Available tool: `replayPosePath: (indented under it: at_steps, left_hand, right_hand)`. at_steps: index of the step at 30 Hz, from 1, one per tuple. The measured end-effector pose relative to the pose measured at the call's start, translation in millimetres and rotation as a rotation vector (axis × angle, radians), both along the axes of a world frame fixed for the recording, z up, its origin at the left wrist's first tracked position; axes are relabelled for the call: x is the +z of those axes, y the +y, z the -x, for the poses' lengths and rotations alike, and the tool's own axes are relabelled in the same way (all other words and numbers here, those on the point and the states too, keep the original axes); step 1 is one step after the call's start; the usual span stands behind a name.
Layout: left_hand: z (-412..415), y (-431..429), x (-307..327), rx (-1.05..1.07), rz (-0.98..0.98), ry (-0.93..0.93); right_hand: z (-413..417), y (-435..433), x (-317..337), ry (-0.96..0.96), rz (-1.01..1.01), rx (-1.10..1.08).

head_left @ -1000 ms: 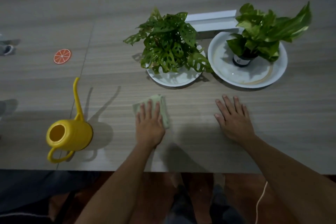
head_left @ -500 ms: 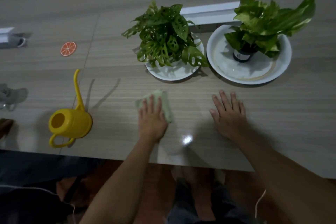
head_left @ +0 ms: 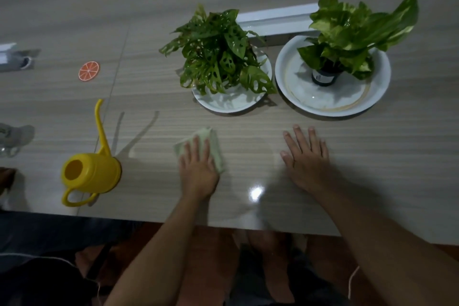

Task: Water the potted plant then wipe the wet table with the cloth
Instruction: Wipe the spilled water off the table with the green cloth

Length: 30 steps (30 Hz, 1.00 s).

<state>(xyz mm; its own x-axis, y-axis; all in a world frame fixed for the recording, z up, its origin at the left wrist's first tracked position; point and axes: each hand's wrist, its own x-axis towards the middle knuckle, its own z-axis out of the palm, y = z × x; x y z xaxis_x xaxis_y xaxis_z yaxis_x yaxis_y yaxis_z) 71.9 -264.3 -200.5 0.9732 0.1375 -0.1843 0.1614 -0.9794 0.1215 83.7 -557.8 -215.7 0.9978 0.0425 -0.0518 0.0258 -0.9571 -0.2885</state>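
Observation:
My left hand (head_left: 198,169) lies flat on a folded pale green cloth (head_left: 216,149), pressing it onto the wooden table (head_left: 248,131) just in front of the left plant. My right hand (head_left: 306,159) rests flat on the bare table with its fingers apart and holds nothing. A potted plant with holed leaves (head_left: 218,54) stands on a small white plate (head_left: 231,105). A second leafy potted plant (head_left: 355,30) stands in a dark pot on a larger white plate (head_left: 332,104). A yellow watering can (head_left: 92,174) stands to the left of my left hand, with its spout pointing away.
An orange-slice coaster (head_left: 89,71) lies at the far left. A long white box (head_left: 275,17) sits behind the plants. The table's near edge (head_left: 149,218) runs just below my wrists. A bright glare spot (head_left: 255,192) shows between my hands. Unclear items sit at the left border.
Both hands and the cloth stay almost where they were relative to the plates. Only my view has shifted, and a glare spot now shows on the table.

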Motion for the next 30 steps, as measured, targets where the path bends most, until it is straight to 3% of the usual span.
replayPosePath:
  at_steps: [3, 5, 8, 10, 13, 15, 17, 21, 24, 27, 30]
  left_hand:
    - [72, -12, 2, 0.067, -0.008, -0.054]
    - [101, -62, 5, -0.061, 0.052, 0.002]
    - [80, -116, 3, -0.321, 0.096, 0.000]
    - [33, -109, -3, -0.377, 0.045, -0.015]
    - [-13, -49, -5, -0.129, 0.011, -0.002]
    - [-2, -13, -3, 0.029, 0.019, -0.084]
    - [36, -17, -2, 0.048, -0.003, -0.112]
    - [86, -97, 0, -0.230, 0.105, -0.040]
    - [27, -110, -8, -0.386, 0.124, -0.046]
    - [-44, -66, -7, -0.226, 0.037, -0.021]
    - [-40, -1, -4, 0.098, 0.055, -0.055]
  right_hand:
    - [-2, 0, 0, 0.031, -0.001, -0.009]
    - [-1, 0, -2, 0.035, -0.003, -0.006]
    - [-2, 0, -5, 0.049, -0.005, -0.014]
    - [-1, 0, -5, 0.036, -0.001, -0.016]
    - [-1, -2, -2, 0.050, -0.006, 0.003]
    - [-2, -2, -1, 0.066, 0.000, 0.000]
    - [-2, -1, 1, 0.073, 0.008, -0.015]
    - [-2, -2, 2, 0.113, 0.012, 0.004]
    - [-4, -2, -3, 0.092, -0.010, -0.003]
    - [-3, -2, -3, 0.083, 0.003, 0.005]
    - [-4, -2, 0, 0.108, 0.011, 0.004]
